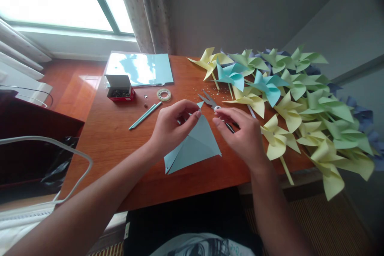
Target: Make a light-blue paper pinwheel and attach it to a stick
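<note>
A light blue paper square (201, 142) with slits running in from its corners lies on the table in front of me. My left hand (177, 122) is over its upper left part, thumb and forefinger pinched near the top corner. A tiny shiny thing seems to be at those fingertips, too small to name. To the right of the paper, my right hand (238, 128) hovers with fingers bent and a small gap between thumb and forefinger. Nothing shows in that gap. Just beyond it lies a pair of scissors (209, 101), blades apart, its handles partly hidden by the hand.
Many yellow, green and blue paper pinwheels (288, 112) crowd the table's right side. Toward the left are a small red box (121, 94) of dark bits, a tape roll (164, 95) and pale blue sticks (145, 116). Blue sheets (164, 70) in a glossy sleeve lie behind.
</note>
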